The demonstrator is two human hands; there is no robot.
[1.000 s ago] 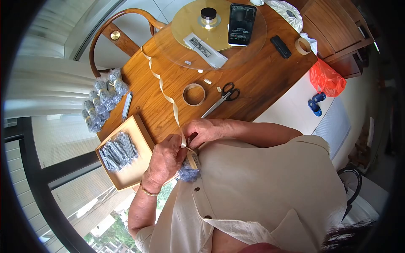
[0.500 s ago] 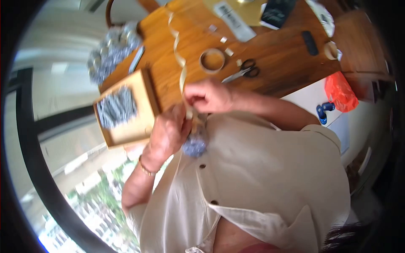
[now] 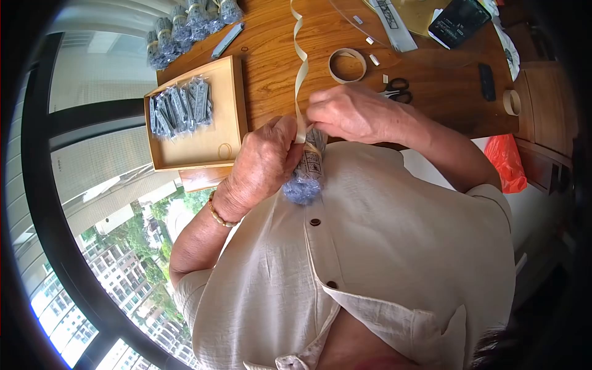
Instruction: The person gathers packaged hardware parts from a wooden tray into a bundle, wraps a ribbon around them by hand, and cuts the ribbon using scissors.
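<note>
Packet bundle (image 3: pixel 305 179) sits at twelve o'clock before my shirt (image 3: pixel 394 234), left hand (image 3: pixel 265 154) clamped on it, strip (image 3: pixel 301 74) trailing; whether my right hand (image 3: pixel 354 114) grips, I can't tell. Banded bundles (image 3: pixel 180 28) at eleven look done; loose packets (image 3: pixel 179 108) at ten lie unbound.

A passage was left over bare tabletop (image 3: pixel 269 65) between the shallow box (image 3: pixel 239 92) and the twisted ribbon (image 3: pixel 301 73). Beyond the right hand (image 3: pixel 348 114), reach was obstructed by the pale roll (image 3: pixel 332 69) and scissors (image 3: pixel 396 94), though more open wood was left between the scissors and the black object (image 3: pixel 486 82).
</note>
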